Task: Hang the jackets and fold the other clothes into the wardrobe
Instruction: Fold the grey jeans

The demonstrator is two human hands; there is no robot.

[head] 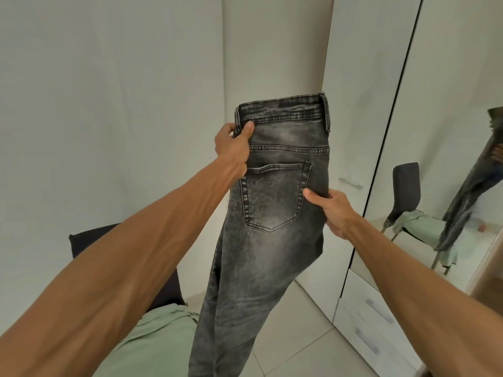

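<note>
A pair of washed grey-black jeans (272, 240) hangs in the air in front of me, folded lengthwise with one back pocket facing me and the legs dropping toward the floor. My left hand (234, 146) grips the left edge just below the waistband, thumb on the front. My right hand (330, 210) pinches the right edge beside the pocket, thumb across the denim. A pale green garment (152, 346) lies on a dark chair at lower left.
The dark chair (89, 239) stands against the white wall at left. A white wardrobe (362, 110) with a mirrored door (449, 148) and drawers (373, 319) fills the right side. The mirror reflects the chair, the green garment and the jeans. Pale floor tiles lie below.
</note>
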